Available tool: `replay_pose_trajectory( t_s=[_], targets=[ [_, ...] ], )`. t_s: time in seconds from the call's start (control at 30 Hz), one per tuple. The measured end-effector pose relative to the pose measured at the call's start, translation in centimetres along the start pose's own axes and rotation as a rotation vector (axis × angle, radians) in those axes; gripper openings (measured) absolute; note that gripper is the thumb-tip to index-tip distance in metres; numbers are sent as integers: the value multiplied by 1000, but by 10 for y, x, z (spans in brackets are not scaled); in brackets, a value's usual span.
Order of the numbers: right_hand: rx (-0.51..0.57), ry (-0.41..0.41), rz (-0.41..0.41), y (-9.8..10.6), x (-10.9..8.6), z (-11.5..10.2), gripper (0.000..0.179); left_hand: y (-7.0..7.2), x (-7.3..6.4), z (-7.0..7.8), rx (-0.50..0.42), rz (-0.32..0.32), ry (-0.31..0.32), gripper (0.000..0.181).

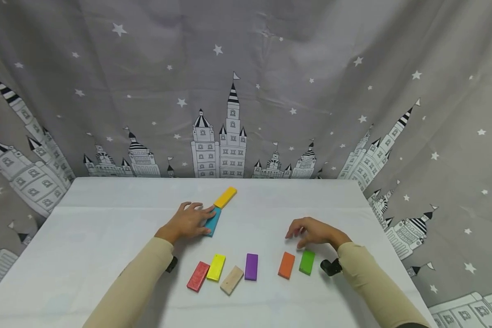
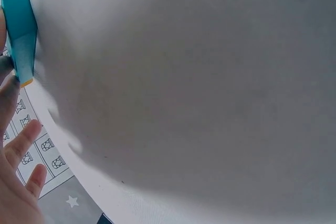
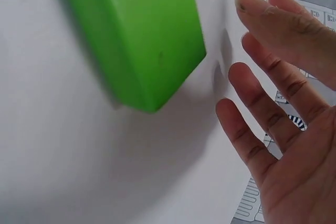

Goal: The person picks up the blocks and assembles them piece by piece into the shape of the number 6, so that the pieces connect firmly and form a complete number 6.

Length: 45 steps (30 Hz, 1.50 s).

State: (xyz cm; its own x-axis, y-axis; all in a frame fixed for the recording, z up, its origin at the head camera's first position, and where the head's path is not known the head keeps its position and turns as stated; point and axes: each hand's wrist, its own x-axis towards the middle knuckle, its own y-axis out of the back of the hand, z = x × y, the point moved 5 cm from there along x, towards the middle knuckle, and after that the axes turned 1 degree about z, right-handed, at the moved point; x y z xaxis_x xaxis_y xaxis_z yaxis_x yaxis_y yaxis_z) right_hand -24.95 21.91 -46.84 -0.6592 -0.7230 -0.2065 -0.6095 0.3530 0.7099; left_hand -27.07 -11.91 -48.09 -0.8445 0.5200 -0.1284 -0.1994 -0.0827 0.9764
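Observation:
My left hand point(image 1: 188, 222) pinches a blue wooden block point(image 1: 214, 222) on the white table, thumb at its near end and a finger at its far end. In the left wrist view the same blue block point(image 2: 22, 30) shows at the left edge. Its far end meets the near end of an amber-yellow block point(image 1: 225, 197). My right hand point(image 1: 315, 231) hovers with loosely bent fingers, holding nothing. Just in front of it lie a green block point(image 1: 307, 263) and an orange block point(image 1: 286, 265). Close up in the right wrist view, the green block point(image 3: 152, 30) is apart from the fingers.
Nearer the front edge lie a red block point(image 1: 198, 276), a bright yellow block point(image 1: 216, 267), a plain wood block point(image 1: 232, 280) and a purple block point(image 1: 251, 267). Behind the table point(image 1: 106, 196) hangs a grey curtain point(image 1: 246, 54) printed with castles and stars.

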Motion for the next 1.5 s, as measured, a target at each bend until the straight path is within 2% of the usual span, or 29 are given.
replay_pose_trajectory(
  t_s=[0.1, 0.33, 0.73, 1.0, 1.23, 1.5],
  targets=[
    [-3, -6, -18, -1, -2, 1, 32, 2, -1, -3, -20, 6, 11, 65],
    [12, -112, -103, -6, -10, 2, 35, 1, -1, -8, -42, 4, 23, 66],
    [3, -156, -146, -15, -24, 0, 38, -1, 1, -11, -54, 6, 32, 65],
    [-3, -106, -129, -18, -30, 0, 37, -1, 2, -11, -63, -9, 44, 65],
    [-41, -127, -107, -17, -31, 7, 35, -4, 3, -10, -63, 2, 43, 65],
    [-68, -130, -27, -11, -35, 18, 32, -5, 4, -7, -47, 15, 27, 65]
  ],
)
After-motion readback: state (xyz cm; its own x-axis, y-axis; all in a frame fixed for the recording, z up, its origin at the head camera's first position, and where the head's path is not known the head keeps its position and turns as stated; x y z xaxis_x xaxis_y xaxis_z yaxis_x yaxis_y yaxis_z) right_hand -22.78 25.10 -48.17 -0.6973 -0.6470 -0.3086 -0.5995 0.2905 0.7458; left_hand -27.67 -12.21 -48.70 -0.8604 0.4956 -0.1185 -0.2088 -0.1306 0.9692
